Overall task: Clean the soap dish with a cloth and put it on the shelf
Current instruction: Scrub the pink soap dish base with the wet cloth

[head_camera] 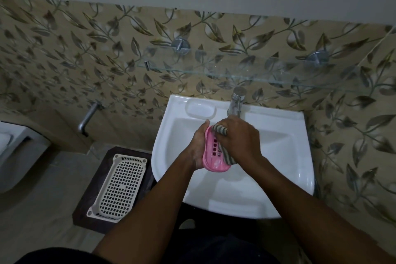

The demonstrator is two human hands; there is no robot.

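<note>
Over a white sink (278, 178), the left hand (198, 146) cups a pink soap dish (214, 154) from beneath and from its left side, fingers curled around its far end. The right hand (240, 139) is closed on a striped cloth (220, 129), pressing it against the dish's right side. An empty glass shelf (246, 70) hangs on the wall above the tap (235, 103).
</note>
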